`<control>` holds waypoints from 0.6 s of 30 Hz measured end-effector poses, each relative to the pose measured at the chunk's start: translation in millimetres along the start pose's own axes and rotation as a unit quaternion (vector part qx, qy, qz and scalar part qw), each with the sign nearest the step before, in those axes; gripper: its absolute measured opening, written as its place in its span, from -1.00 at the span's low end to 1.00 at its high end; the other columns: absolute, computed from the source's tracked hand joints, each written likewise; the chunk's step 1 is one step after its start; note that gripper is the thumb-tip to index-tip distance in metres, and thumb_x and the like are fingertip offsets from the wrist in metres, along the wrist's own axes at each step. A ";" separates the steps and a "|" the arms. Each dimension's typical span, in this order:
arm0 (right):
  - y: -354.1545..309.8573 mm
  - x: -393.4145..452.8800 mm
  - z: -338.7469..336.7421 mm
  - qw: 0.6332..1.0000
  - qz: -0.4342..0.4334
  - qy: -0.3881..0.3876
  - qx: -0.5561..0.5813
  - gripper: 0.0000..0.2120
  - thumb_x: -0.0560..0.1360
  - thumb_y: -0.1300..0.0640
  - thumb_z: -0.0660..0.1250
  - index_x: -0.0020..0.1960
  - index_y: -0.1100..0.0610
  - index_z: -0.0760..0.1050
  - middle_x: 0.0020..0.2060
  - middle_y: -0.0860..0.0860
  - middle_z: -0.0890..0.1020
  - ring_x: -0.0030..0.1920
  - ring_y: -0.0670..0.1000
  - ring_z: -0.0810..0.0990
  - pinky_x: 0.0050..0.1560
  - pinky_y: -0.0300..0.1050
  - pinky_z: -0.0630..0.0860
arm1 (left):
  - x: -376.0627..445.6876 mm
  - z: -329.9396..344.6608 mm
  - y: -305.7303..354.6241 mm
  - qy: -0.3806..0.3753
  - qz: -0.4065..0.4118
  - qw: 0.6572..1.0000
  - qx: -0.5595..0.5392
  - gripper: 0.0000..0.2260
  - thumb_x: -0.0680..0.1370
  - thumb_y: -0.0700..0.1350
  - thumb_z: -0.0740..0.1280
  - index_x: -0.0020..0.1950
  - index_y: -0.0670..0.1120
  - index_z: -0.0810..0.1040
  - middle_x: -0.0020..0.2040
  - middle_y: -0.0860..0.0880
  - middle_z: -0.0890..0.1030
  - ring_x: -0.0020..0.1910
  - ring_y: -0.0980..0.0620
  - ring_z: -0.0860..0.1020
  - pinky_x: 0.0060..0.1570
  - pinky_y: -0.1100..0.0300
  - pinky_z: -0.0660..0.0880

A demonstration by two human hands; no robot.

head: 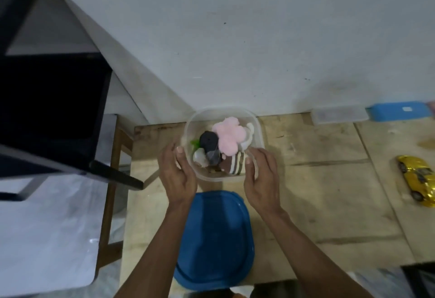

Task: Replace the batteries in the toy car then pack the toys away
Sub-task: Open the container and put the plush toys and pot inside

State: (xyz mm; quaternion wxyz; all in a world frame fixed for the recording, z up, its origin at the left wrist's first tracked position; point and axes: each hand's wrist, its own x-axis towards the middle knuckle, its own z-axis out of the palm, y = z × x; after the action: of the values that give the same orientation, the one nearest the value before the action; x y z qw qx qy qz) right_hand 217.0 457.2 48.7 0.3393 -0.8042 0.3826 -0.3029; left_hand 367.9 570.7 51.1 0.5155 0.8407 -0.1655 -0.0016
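Observation:
A clear plastic tub stands near the table's far left corner, against the wall. It holds several toys: a pink plush, a dark grey toy and a brown-and-white striped toy. My left hand cups the tub's left side, thumb on the rim. On the right side my right hand does the same. A blue lid lies flat on the table just in front of the tub, between my forearms. The yellow toy car rests far right on the table.
The wooden table runs along a white wall. A small clear box and a blue-lidded box sit at the back right. A dark chair or stand is at the left, beyond the table's edge.

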 end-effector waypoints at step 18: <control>40.7 -150.4 -3.6 0.955 0.194 -0.225 -0.020 -0.51 0.67 0.00 0.16 0.57 0.01 0.19 0.53 0.00 0.30 0.52 0.10 0.19 0.53 -0.01 0.12 | -170.8 -65.0 -74.2 -0.199 -0.205 0.922 0.262 -0.44 0.64 0.23 0.08 0.60 0.07 0.10 0.50 -0.16 0.25 0.42 -0.27 0.21 0.29 -0.28 0.32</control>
State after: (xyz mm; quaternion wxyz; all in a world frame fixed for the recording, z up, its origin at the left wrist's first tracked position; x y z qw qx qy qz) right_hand 118.9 560.1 -15.0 0.4529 -0.7683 0.4509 -0.0353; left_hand 238.3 705.5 -11.5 0.2218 0.9435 -0.0838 -0.2314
